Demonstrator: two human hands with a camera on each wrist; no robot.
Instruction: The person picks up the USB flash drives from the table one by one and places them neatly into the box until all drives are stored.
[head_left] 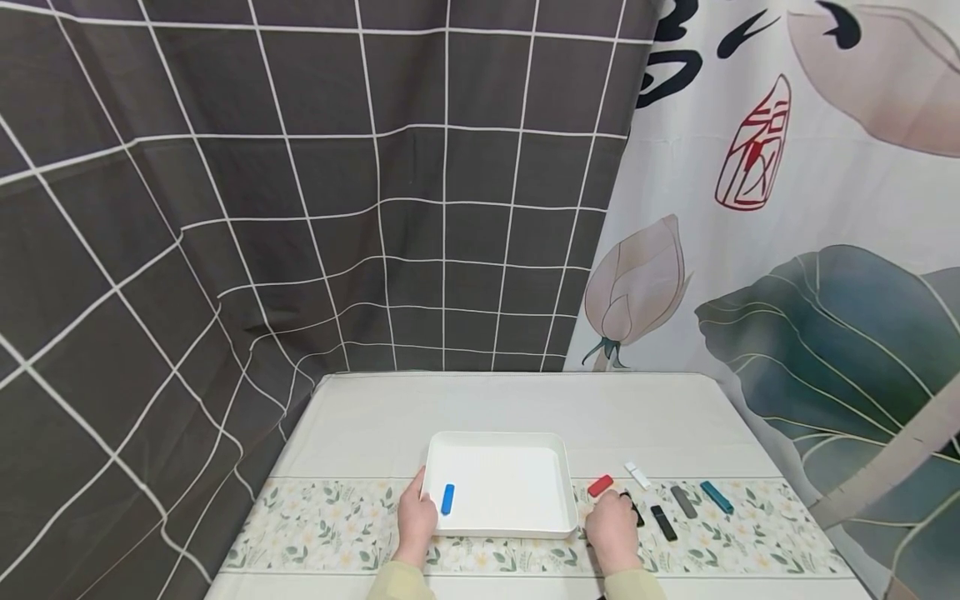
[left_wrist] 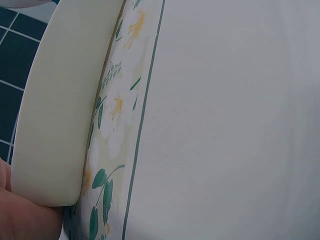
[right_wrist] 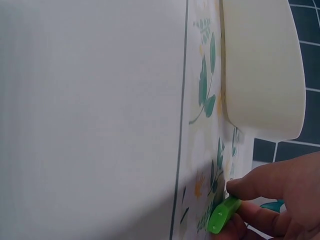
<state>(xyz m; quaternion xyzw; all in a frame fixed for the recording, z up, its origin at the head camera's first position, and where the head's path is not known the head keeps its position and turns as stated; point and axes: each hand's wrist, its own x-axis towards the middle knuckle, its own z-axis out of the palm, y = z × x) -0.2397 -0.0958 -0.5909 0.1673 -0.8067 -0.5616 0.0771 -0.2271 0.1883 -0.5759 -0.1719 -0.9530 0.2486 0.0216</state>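
Note:
A white tray lies on the table, with a blue stick-shaped piece inside near its left wall. My left hand grips the tray's left side; the left wrist view shows part of that hand against the tray wall. Right of the tray, my right hand is low over the cloth. In the right wrist view, the thumb and fingers of that hand pinch a small green piece just above or on the cloth; the head view hides it.
Beside the right hand lie a red piece, a white piece, a grey piece, a teal piece and black pieces. A dark gridded curtain hangs behind the table.

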